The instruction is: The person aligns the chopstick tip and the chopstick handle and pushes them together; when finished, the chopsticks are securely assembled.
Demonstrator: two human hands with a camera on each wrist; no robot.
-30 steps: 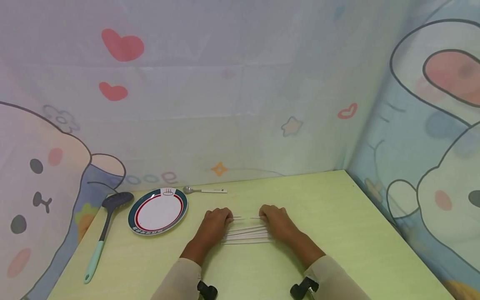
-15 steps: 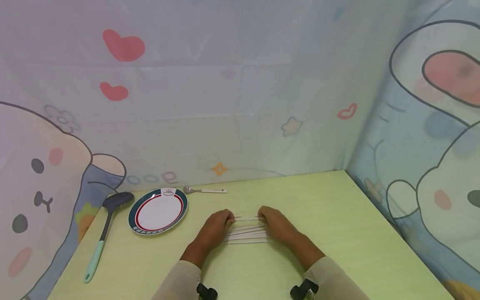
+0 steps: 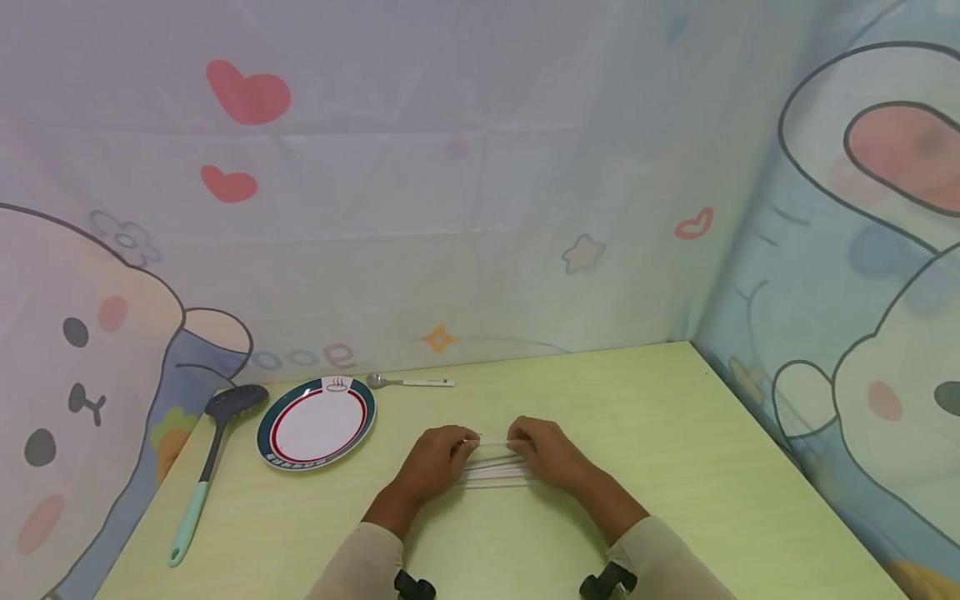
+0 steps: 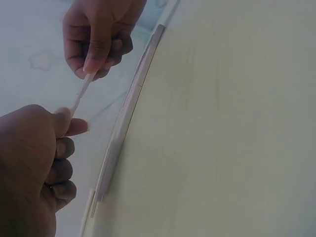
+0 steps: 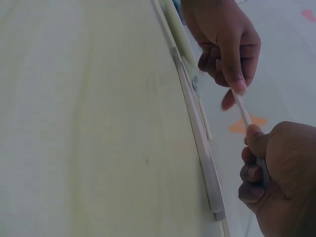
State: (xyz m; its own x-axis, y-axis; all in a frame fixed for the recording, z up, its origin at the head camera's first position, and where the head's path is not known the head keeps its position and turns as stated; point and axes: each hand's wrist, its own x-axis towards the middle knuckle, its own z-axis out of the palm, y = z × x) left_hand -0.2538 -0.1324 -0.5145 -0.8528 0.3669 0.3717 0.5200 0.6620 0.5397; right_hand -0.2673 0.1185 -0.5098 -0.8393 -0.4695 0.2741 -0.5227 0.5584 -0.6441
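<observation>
My left hand (image 3: 431, 462) and right hand (image 3: 549, 450) face each other above the table, pinching a thin white stick (image 3: 492, 443) between thumbs and forefingers. A short length shows between them; a small step along the stick (image 4: 80, 95) appears in the left wrist view, and the rest is hidden in the fingers. In the right wrist view the stick (image 5: 242, 109) slants from one thumb to the other. Below the hands, several similar thin white sticks (image 3: 495, 473) lie side by side on the table, their ends covered by the hands.
A white plate (image 3: 318, 423) with a dark rim stands left of the hands. Farther left lies a black slotted turner (image 3: 236, 402) with a mint handle. A small spoon (image 3: 420, 382) rests near the back edge of the table (image 3: 735, 500). Printed cloth walls stand behind and right.
Both hands have drawn closer together and slightly nearer the body. Two white pieces had a gap between them a second ago; now a continuous white length spans the hands. Plate, turner and spoon have stayed put.
</observation>
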